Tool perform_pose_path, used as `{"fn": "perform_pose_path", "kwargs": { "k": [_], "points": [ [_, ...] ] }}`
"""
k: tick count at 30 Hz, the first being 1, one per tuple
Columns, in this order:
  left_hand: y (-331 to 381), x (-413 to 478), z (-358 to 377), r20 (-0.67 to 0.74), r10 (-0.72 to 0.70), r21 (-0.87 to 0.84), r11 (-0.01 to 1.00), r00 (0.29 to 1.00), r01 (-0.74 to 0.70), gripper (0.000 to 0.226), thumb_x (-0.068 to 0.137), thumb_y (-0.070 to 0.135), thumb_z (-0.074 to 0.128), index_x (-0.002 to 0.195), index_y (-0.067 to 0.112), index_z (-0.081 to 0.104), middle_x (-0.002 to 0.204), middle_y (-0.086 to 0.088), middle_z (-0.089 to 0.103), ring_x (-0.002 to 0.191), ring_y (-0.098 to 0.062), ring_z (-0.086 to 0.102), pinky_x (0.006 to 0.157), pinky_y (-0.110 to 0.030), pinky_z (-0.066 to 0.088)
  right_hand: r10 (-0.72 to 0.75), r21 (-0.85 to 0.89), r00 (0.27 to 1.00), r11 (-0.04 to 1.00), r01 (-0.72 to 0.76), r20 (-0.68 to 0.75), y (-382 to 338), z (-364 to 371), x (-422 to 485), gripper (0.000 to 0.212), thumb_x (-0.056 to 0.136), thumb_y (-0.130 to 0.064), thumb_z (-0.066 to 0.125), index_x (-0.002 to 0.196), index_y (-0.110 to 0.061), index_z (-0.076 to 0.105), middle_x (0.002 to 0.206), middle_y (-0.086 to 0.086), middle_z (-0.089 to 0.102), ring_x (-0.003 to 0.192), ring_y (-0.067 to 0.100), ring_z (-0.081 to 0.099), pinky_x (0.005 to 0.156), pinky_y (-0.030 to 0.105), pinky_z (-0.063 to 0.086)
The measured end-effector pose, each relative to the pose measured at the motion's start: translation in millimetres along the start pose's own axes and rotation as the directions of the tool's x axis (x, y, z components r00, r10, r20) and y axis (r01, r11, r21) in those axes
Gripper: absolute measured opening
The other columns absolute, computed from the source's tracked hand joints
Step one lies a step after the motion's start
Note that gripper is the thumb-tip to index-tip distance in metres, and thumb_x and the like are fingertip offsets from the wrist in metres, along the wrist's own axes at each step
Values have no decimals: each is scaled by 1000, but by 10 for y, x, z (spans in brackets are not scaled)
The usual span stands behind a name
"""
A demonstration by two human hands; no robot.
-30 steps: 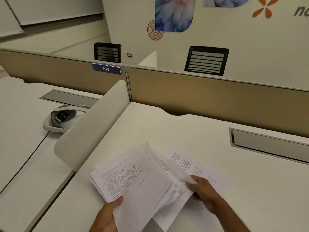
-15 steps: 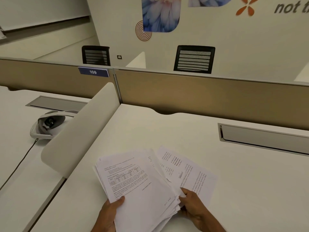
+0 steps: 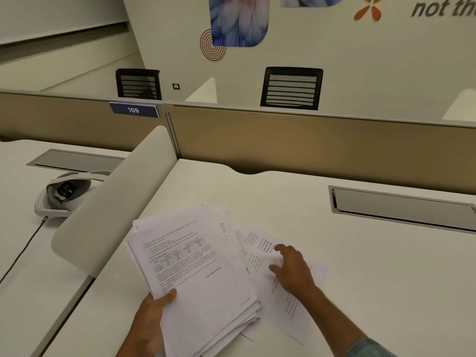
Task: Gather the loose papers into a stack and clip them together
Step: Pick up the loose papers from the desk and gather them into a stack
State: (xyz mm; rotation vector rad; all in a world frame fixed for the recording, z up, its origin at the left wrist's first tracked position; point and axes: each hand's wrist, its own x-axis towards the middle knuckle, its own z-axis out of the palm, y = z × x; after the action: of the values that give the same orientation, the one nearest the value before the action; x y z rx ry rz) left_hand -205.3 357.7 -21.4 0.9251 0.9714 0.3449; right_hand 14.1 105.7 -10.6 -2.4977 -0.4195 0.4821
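Observation:
A thick, uneven stack of printed papers [image 3: 198, 274] lies on the white desk [image 3: 360, 266], its top sheet showing text and a small table. My left hand [image 3: 152, 323] grips the stack's near left edge, thumb on top. To the right of the stack a loose printed sheet [image 3: 293, 305] lies flat on the desk, partly tucked under the stack's right side. My right hand [image 3: 291, 269] rests on that loose sheet with fingers spread, pressing it down. No clip is visible.
A curved white divider [image 3: 110, 202] borders the desk on the left; beyond it sits a white headset [image 3: 61, 195] with a cable. A tan partition [image 3: 309, 145] closes the back. A grey cable flap [image 3: 401, 210] is set into the desk at right.
My right hand has left the stack's right edge and moved up onto the loose sheet. The stack has shifted left and its sheets lie more together.

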Motion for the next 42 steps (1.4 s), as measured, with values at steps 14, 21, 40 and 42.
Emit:
{"fn": "perform_pose_path", "kwargs": {
  "k": [14, 21, 40, 42],
  "points": [
    [-270, 85, -149, -190, -5, 74, 997, 982, 19, 46, 91, -10, 60, 133, 8, 58, 139, -22, 59, 116, -36, 58, 110, -53, 41, 95, -415, 977, 910, -7, 191, -196, 155, 233, 85, 77, -48, 77, 145, -18, 36, 144, 11, 40, 131, 30, 41, 109, 44, 41],
    [-298, 11, -59, -187, -59, 129, 988, 981, 84, 44, 88, -12, 63, 129, 3, 59, 117, -16, 65, 107, -37, 61, 104, -50, 47, 71, -443, 977, 896, 25, 199, -229, 191, 243, 87, 85, -46, 70, 153, -14, 26, 145, 11, 46, 134, 31, 43, 111, 45, 38],
    [-293, 13, -94, -170, -94, 56, 993, 981, 105, 45, 92, -14, 56, 132, 5, 57, 132, -21, 62, 116, -43, 59, 106, -55, 43, 104, 69, 949, 989, -130, 299, -214, 86, 351, 45, 91, -13, 60, 135, -8, 59, 135, 11, 59, 115, 31, 65, 91, 39, 59],
    [-274, -30, -92, -132, -145, -47, 989, 981, 140, 44, 95, -13, 51, 134, 6, 55, 125, -20, 61, 109, -40, 58, 102, -51, 44, 159, 277, 911, 920, -276, 380, -134, 25, 310, 36, 93, -6, 60, 129, -4, 63, 121, 16, 68, 94, 30, 72, 69, 35, 64]
  ]
}}
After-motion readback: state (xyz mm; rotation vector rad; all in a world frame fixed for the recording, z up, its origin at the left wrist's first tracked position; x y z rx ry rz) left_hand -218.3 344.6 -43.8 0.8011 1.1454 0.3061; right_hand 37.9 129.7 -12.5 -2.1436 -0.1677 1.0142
